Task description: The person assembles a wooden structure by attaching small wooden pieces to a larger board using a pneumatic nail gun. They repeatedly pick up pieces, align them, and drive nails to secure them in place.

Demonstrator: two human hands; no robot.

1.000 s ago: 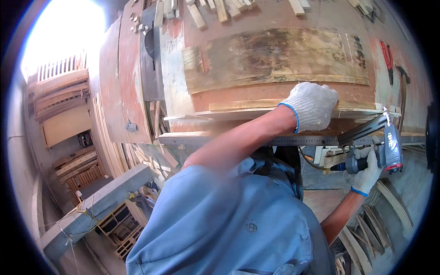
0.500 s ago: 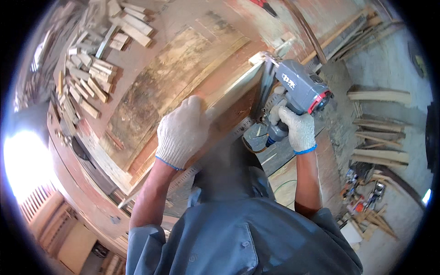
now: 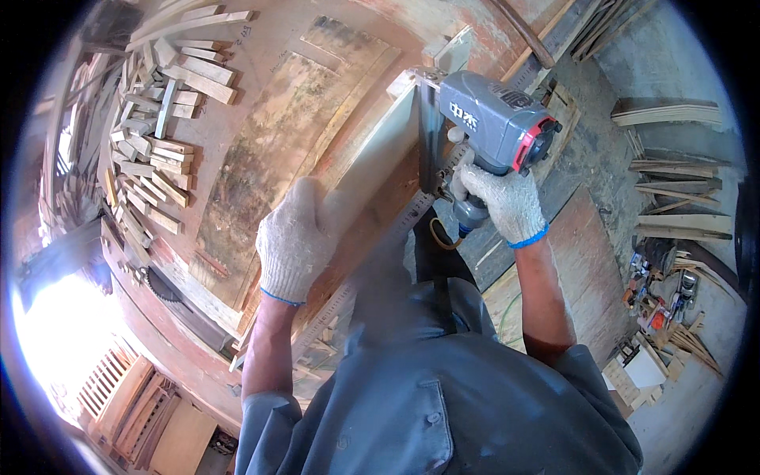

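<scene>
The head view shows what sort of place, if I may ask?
Probably a woodworking shop: many cut wood strips lie in a loose pile, a toothed saw blade shows nearby, and the right hand holds a grey power tool.

- The nail gun (image 3: 495,119) has a grey body, a red-trimmed dark cap and a long, straight dark magazine; it sits tilted, cap to the right, nose pointing left at the board's far end. Whether they touch is unclear.
- The board (image 3: 378,150) is pale, long and narrow, slanting from upper right to lower left, partly hidden midway.
</scene>
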